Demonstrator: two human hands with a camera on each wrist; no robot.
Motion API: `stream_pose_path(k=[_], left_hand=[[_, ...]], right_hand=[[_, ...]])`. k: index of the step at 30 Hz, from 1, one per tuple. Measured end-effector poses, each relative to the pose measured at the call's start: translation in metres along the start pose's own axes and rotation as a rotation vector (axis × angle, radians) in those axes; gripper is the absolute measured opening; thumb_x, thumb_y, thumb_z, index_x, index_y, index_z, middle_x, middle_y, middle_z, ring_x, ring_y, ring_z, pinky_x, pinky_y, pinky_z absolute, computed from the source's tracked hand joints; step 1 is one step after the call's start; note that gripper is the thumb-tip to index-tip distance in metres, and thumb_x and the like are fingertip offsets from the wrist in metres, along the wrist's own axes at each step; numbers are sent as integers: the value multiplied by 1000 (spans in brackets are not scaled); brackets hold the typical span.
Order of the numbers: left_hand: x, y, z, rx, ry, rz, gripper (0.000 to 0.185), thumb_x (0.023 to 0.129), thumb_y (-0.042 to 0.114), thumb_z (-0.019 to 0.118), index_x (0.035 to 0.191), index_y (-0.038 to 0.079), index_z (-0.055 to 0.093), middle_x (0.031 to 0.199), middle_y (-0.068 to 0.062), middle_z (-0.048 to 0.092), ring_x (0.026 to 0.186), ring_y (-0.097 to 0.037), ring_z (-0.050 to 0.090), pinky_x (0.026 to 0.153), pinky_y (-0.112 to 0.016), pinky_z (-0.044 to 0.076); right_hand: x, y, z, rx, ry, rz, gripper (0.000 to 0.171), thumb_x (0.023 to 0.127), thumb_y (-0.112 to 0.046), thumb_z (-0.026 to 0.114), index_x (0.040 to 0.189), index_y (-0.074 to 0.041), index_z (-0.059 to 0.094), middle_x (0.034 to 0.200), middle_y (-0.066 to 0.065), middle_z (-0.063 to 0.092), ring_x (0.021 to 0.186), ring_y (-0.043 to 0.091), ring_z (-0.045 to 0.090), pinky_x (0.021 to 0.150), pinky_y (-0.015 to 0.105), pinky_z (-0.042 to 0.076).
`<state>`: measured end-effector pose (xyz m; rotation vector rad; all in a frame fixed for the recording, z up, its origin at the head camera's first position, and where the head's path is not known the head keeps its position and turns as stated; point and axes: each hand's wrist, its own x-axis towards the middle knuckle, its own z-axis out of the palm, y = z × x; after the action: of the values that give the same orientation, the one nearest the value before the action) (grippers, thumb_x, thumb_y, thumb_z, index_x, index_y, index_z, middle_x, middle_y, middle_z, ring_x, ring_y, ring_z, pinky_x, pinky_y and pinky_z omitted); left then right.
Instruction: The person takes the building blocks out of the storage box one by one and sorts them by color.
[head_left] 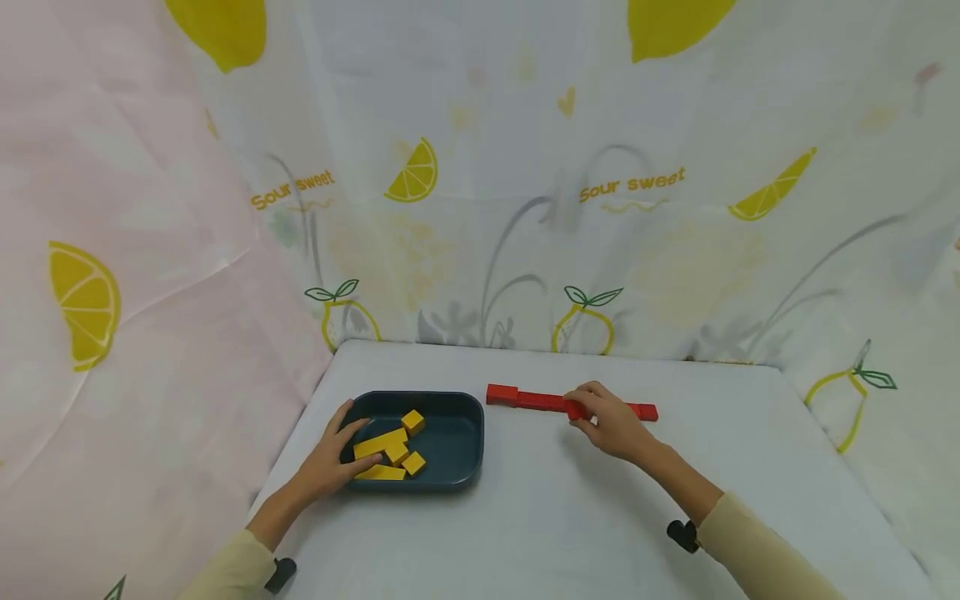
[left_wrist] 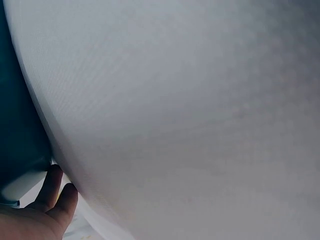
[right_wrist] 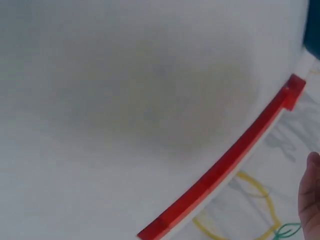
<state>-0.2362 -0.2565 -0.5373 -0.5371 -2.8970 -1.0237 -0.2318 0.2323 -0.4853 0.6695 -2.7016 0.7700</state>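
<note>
Left hand (head_left: 333, 457) rested on the near-left rim of the dark tray (head_left: 467, 433), thumb along the edge, fingers reaching in over the yellow blocks (head_left: 390, 454); looked relaxed and laid across a long yellow block, not clearly curled round it, though hard to be sure from the head view. Right hand (head_left: 609, 421) sat on the row of red blocks (head_left: 540, 401), fingertips seemingly pinching one red block (head_left: 576, 408) near the middle of the row.

Row lay on the white table (head_left: 525, 517) towards its far edge, just right of the tray and apart from it. Long axis ran left to right across the table, roughly parallel to the far edge, the left end stepped up by a thicker piece nearest the tray. Seen from the right wrist as one straight red strip (right_wrist: 230, 162), pieces end to end.

Risks, judged from here: a sideways nudge from the right hand likely to kink the line or open gaps between pieces, since nothing braced the row. A drag from the left hand likely to slide the tray or scatter the loose yellow pieces.
</note>
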Motion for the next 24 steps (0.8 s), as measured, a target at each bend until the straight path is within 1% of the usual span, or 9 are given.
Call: stream_pose_path(k=[4,6,8,13,17,21,24], left_hand=[[-10,-3,3,21,-15,-16,72,87,43,72,142,2,50,162,-24,12,142,-52,24,104,-74,31],[-14,-4,4,26,-28,-25,71,87,43,72,142,3,50,162,-24,11,142,-52,25,103,-74,32],[-15,-4,4,17,-30,-26,71,88,44,72,142,3,50,162,-24,12,142,-52,24,103,-74,32],[-8,-1,1,7,-21,-18,71,88,45,71,142,4,50,163,-23,11,143,-51,24,104,-74,31],[-1,0,-1,16,-18,-18,71,88,45,71,142,4,49,163,-22,10,144,-51,23,105,-74,30],[2,-1,0,10,-19,-17,71,88,44,72,142,4,49,164,-22,9,144,-51,22,106,-74,30],[4,-1,0,3,-17,-17,71,87,44,72,142,4,50,164,-22,9,144,-51,22,106,-74,29]], right_hand=[[-19,27,-6,-86,31,38,39,80,-6,80,117,-6,68,111,7,63,95,20,64,80,38,60],[-29,40,-10,-118,33,59,39,80,-4,80,117,-4,68,110,10,63,95,23,63,79,40,60],[-35,54,-17,-136,38,94,39,80,-1,79,117,-2,67,110,13,62,93,25,63,76,40,60],[-37,86,-43,-153,28,194,38,83,3,72,120,2,63,112,20,59,86,29,63,72,43,59],[-34,103,-59,-166,13,262,38,85,3,69,122,4,61,114,26,57,86,35,64,73,48,58],[-33,112,-67,-167,-27,316,36,86,2,69,121,6,61,112,30,57,88,37,62,72,49,57],[-35,117,-69,-174,-53,338,35,85,1,69,119,7,62,108,30,58,87,36,60,72,49,56]])
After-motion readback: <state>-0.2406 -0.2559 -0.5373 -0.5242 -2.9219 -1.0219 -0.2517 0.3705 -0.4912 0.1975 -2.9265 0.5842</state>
